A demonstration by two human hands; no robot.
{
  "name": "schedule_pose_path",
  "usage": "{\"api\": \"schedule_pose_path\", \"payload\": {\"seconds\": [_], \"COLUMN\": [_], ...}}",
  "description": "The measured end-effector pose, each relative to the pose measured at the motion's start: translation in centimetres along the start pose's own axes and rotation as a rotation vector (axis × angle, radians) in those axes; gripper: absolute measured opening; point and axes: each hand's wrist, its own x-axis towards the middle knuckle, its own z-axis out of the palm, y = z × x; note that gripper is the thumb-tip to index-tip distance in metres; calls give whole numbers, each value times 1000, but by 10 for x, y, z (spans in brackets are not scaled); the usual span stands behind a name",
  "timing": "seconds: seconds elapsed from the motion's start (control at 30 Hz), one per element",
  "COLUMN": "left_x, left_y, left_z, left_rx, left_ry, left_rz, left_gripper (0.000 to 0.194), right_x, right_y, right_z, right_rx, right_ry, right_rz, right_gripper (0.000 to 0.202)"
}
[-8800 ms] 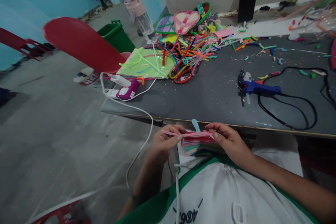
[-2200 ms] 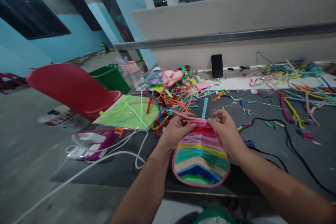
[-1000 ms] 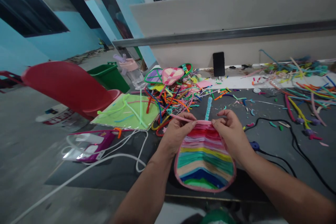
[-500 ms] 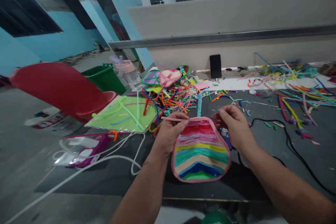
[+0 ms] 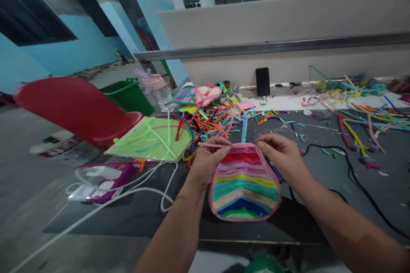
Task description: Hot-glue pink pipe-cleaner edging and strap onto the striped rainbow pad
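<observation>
A rounded panel of rainbow pipe cleaners [image 5: 245, 185] with a pink border hangs between my hands above the dark tabletop. My left hand [image 5: 213, 158] pinches its top left corner, where a loose pink pipe cleaner end [image 5: 208, 145] sticks out to the left. At the top right corner, my right hand [image 5: 282, 155] has thumb and fingertips closed on the pink edge. Just behind the panel's top edge rises a light blue twisted pipe cleaner stem [image 5: 244, 128]; its lower end is hidden.
Beyond my left hand lies a pile of coloured pipe cleaners [image 5: 211, 121]. A green sheet [image 5: 150, 136], a purple-and-white power strip [image 5: 105, 183] and white cables are on the left. A black cable [image 5: 350, 170] runs along the right. A phone [image 5: 263, 81] leans at the back.
My right hand has moved left and closed on the panel's top right corner; before, it was slightly apart from it. My left hand keeps its pinch.
</observation>
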Motion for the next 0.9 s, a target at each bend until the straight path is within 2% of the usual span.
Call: {"api": "schedule_pose_path", "payload": {"seconds": [0.1,0.3,0.5,0.6,0.7,0.8,0.9], "left_x": [0,2,1,1,1,1,0], "left_y": [-1,-5,-7,-5,-3,-2,-2], "left_z": [-1,-2,0,2,4,6,7], "left_rx": [35,54,51,10,-7,11,7], "left_ry": [-8,-18,4,8,17,17,2], "left_rz": [7,17,-2,-20,-21,-7,-11], "left_gripper": [20,18,19,21,22,21,20], "right_x": [-1,-5,-9,-9,-11,-13,-11], "right_y": [0,2,0,-1,-2,0,5], "right_z": [2,6,5,4,4,5,4], "right_rx": [-108,-188,-477,-529,-456,-329,-308], "right_ry": [-1,16,21,-11,-9,62,142], "right_rz": [-55,-44,-359,-443,-391,-302,-251], "right_gripper": [8,7,13,14,10,6,1]}}
